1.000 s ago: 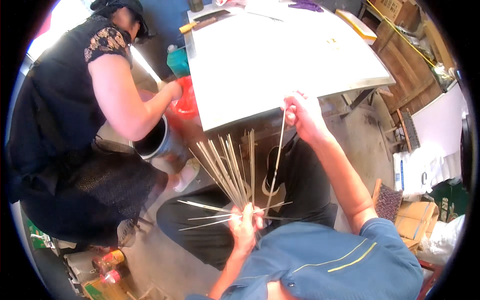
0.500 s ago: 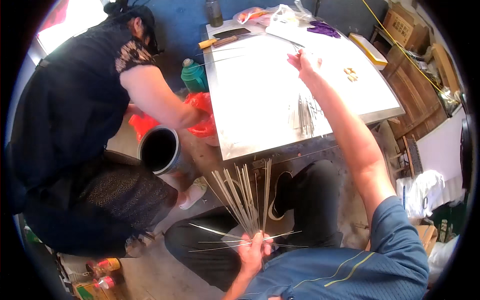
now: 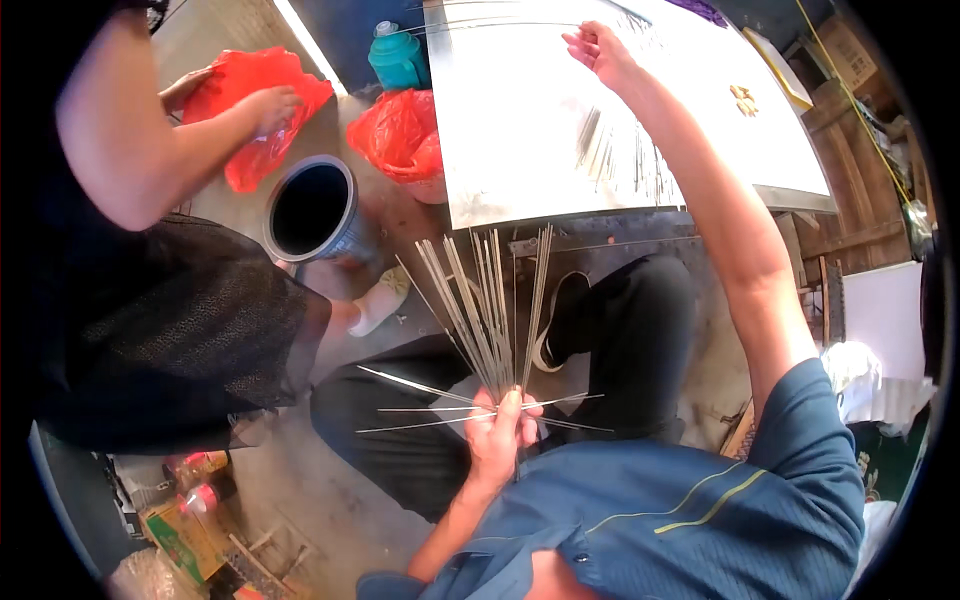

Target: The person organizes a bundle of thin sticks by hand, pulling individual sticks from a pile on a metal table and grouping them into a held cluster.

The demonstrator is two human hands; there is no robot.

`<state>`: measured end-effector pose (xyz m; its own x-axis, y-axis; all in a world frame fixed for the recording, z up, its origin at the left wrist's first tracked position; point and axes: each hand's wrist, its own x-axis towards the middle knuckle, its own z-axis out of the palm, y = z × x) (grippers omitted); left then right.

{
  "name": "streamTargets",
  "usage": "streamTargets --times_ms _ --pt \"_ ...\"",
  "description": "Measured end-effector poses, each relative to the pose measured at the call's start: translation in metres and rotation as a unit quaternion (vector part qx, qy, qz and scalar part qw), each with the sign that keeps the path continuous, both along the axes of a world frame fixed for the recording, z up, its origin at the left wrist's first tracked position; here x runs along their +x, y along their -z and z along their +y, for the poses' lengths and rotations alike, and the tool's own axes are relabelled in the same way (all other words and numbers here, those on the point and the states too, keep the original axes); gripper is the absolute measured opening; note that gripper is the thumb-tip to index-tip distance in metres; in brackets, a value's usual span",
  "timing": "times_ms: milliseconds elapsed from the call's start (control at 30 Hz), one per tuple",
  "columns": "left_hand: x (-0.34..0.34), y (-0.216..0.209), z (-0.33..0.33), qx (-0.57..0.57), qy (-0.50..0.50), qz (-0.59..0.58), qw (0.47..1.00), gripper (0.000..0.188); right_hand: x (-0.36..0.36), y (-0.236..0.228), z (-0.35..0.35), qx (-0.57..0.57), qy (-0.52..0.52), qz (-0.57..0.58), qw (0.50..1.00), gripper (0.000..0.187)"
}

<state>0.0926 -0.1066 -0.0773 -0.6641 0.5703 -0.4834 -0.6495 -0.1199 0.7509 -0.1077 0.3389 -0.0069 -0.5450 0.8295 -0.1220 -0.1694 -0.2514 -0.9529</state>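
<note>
My left hand [image 3: 497, 436] is closed round a bundle of thin strips [image 3: 483, 320], bamboo-like in look, above my lap. Most of them fan upward toward the table; several others cross sideways at my fingers. My right arm stretches over the white table [image 3: 500, 170]. Near its far side, my right hand [image 3: 603, 55] has its fingers drawn together at the end of a long thin strip [image 3: 480, 26], which reaches left past the table's edge. Glare blurs the grip there. More loose strips [image 3: 610, 150] lie on the table beside my forearm.
At left a person's hands [image 3: 268, 108] handle a red plastic bag [image 3: 245, 150]. A dark bucket [image 3: 312, 210], another red bag [image 3: 400, 140] and a teal flask [image 3: 398, 58] stand left of the table. Small tan pieces [image 3: 743, 100] lie at its right. Bottles and boxes [image 3: 180, 535] fill the lower left.
The view has tipped downward, so the table's far side has left the picture. The person at left has lifted a red bag into the open. My left hand still grips the bundle; my right stays over the table.
</note>
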Motion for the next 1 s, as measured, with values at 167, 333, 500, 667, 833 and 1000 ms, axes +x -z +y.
streamTargets --times_ms 167,333,500,667,833,1000 --pt "0.005 0.004 -0.002 0.016 0.005 0.026 1.000 0.011 0.094 -0.004 -0.097 0.091 -0.283 -0.005 0.955 0.021" --pt "0.010 0.002 -0.006 0.031 0.011 0.031 0.999 0.012 0.153 -0.017 -0.198 0.090 -0.362 -0.182 0.910 0.032" --pt "0.013 -0.003 -0.008 0.026 0.023 0.036 0.999 0.013 0.165 -0.004 -0.224 0.099 -0.405 -0.140 0.898 0.022" --pt "0.016 -0.009 -0.004 0.027 0.007 0.017 0.999 0.010 0.169 0.009 -0.218 0.067 -0.374 -0.119 0.917 0.019" --pt "0.015 -0.003 -0.004 0.033 0.004 0.025 0.999 0.010 0.166 0.014 -0.208 0.057 -0.301 -0.088 0.948 0.015" --pt "0.015 -0.002 -0.001 0.027 0.004 0.027 0.999 0.011 0.158 0.002 -0.170 0.070 -0.193 -0.077 0.976 0.012"
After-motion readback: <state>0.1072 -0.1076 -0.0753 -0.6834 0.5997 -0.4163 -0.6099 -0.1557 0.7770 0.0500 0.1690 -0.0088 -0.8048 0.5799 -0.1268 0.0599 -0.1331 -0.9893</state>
